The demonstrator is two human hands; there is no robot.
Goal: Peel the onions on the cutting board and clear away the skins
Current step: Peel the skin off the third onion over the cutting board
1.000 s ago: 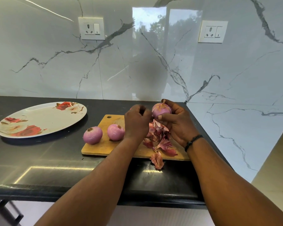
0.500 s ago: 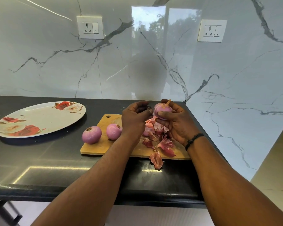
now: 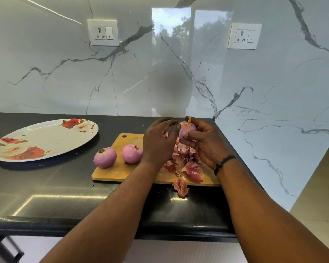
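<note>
Purple round onion (image 3: 187,130) above wooden cutting board (image 3: 120,170) | right hand (image 3: 207,145) fingers curled, steadying it | left hand (image 3: 158,143) fingertips pinching skin, likely stripping | two peeled onions (image 3: 118,156) left.

Glossy white marble wall (image 3: 179,76) with grey veins, reflecting a bright window and trees. Two socket plates (image 3: 103,32) (image 3: 244,36) flank that reflection. Below the wall, a black countertop (image 3: 46,186).

Both hands raised together, left hand (image 3: 158,138) and right hand (image 3: 203,143) curled.
</note>
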